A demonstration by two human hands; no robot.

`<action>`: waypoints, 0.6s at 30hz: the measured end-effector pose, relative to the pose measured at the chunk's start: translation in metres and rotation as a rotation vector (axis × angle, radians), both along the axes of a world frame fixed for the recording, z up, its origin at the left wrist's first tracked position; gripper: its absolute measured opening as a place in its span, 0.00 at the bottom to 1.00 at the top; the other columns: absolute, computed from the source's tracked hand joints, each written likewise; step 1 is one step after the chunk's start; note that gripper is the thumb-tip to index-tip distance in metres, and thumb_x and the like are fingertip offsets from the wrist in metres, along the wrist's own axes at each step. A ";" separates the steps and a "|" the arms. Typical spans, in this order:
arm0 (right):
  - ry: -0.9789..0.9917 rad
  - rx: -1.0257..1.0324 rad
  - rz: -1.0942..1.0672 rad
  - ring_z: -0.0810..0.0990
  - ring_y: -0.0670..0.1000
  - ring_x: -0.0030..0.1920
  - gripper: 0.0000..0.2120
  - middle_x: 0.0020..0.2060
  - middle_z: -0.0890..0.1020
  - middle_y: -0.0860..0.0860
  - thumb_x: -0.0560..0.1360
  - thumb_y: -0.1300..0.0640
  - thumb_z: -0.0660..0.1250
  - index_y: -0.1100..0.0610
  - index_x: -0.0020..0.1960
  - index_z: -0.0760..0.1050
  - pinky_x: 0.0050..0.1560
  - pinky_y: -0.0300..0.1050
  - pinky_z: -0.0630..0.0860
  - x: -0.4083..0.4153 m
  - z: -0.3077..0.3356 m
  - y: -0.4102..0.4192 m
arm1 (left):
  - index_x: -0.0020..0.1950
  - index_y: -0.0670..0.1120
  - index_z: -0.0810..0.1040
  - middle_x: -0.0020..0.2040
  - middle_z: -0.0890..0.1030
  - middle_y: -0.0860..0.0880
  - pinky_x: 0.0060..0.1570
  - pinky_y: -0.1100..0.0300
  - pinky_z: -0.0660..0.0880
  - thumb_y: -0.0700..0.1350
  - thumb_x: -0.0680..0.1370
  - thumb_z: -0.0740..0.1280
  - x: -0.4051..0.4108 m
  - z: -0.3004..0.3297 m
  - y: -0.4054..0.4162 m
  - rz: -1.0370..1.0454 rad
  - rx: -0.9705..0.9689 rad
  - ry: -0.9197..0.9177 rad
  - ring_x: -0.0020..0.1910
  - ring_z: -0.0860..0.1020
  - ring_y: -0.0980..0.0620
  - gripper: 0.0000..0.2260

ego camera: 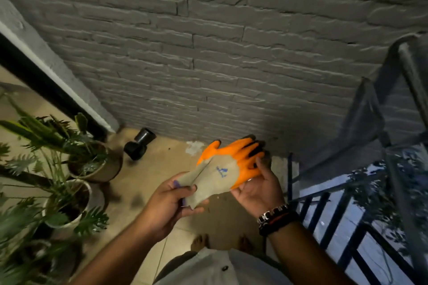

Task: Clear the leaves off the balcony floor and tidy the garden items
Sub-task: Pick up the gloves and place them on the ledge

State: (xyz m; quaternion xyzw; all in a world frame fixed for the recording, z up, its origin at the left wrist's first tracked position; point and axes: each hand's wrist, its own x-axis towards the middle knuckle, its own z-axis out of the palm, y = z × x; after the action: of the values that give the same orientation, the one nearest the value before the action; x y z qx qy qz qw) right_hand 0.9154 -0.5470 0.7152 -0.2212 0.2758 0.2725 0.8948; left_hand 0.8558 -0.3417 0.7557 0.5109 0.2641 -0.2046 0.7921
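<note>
I stand barefoot facing the grey brick wall, with the tiled balcony floor below it, the dark railing to my right and the potted plants crowded at my left. I judge this the preparing step: I am getting a glove ready before any leaves are cleared, and no sweeping has begun. Next I would need to open the cuff and slide one hand in, which calls for the other hand to hold the cuff steady. I hold the work glove between both hands, in the air above the floor, in front of my body. My left hand pinches the cuff, fingers curled round the cloth. My right hand cups the finger end from beneath, fingers bent round it. The glove is limp beige knit with an orange coating, dark fingertips and a small blue mark on its back.
</note>
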 end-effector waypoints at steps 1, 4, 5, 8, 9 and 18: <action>-0.012 0.010 0.044 0.80 0.59 0.60 0.22 0.60 0.80 0.60 0.71 0.49 0.69 0.58 0.61 0.78 0.64 0.59 0.71 -0.003 0.003 -0.008 | 0.58 0.42 0.78 0.52 0.83 0.36 0.38 0.51 0.83 0.31 0.77 0.62 -0.003 0.002 -0.004 0.016 0.002 0.001 0.44 0.83 0.40 0.13; -0.066 0.015 0.122 0.78 0.61 0.63 0.34 0.63 0.78 0.61 0.58 0.54 0.82 0.59 0.62 0.79 0.67 0.60 0.68 -0.011 0.008 -0.029 | 0.54 0.40 0.80 0.51 0.83 0.37 0.37 0.51 0.83 0.29 0.76 0.62 -0.008 0.003 -0.015 0.079 -0.012 0.006 0.45 0.83 0.41 0.13; -0.069 0.022 0.122 0.77 0.62 0.63 0.39 0.64 0.77 0.61 0.55 0.56 0.83 0.59 0.65 0.76 0.67 0.61 0.69 -0.014 0.008 -0.033 | 0.53 0.40 0.80 0.50 0.83 0.37 0.37 0.51 0.83 0.29 0.75 0.62 -0.008 0.002 -0.017 0.098 -0.010 0.018 0.45 0.83 0.41 0.12; -0.082 0.067 0.106 0.79 0.62 0.60 0.45 0.63 0.78 0.62 0.53 0.60 0.83 0.61 0.67 0.72 0.59 0.60 0.77 -0.022 0.008 -0.044 | 0.52 0.41 0.80 0.48 0.85 0.39 0.35 0.53 0.83 0.29 0.76 0.61 -0.005 0.000 -0.024 0.122 -0.004 0.050 0.44 0.83 0.42 0.12; -0.073 0.074 0.086 0.80 0.62 0.59 0.45 0.62 0.78 0.62 0.52 0.61 0.83 0.62 0.66 0.72 0.56 0.60 0.78 -0.025 0.009 -0.046 | 0.52 0.40 0.79 0.48 0.85 0.40 0.35 0.53 0.83 0.29 0.76 0.61 -0.003 0.000 -0.024 0.114 0.002 0.052 0.43 0.84 0.43 0.11; -0.072 -0.041 -0.138 0.85 0.60 0.43 0.22 0.48 0.84 0.60 0.62 0.59 0.77 0.61 0.55 0.79 0.34 0.52 0.81 -0.041 0.024 -0.025 | 0.56 0.40 0.78 0.48 0.85 0.40 0.33 0.57 0.82 0.36 0.76 0.65 0.042 0.006 -0.004 -0.195 -0.021 -0.060 0.41 0.85 0.47 0.10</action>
State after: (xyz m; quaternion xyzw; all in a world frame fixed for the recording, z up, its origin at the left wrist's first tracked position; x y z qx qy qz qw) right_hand 0.8740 -0.5717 0.7393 -0.2297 0.2635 0.1962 0.9161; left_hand 0.8976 -0.3452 0.7614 0.5317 0.1870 -0.2679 0.7813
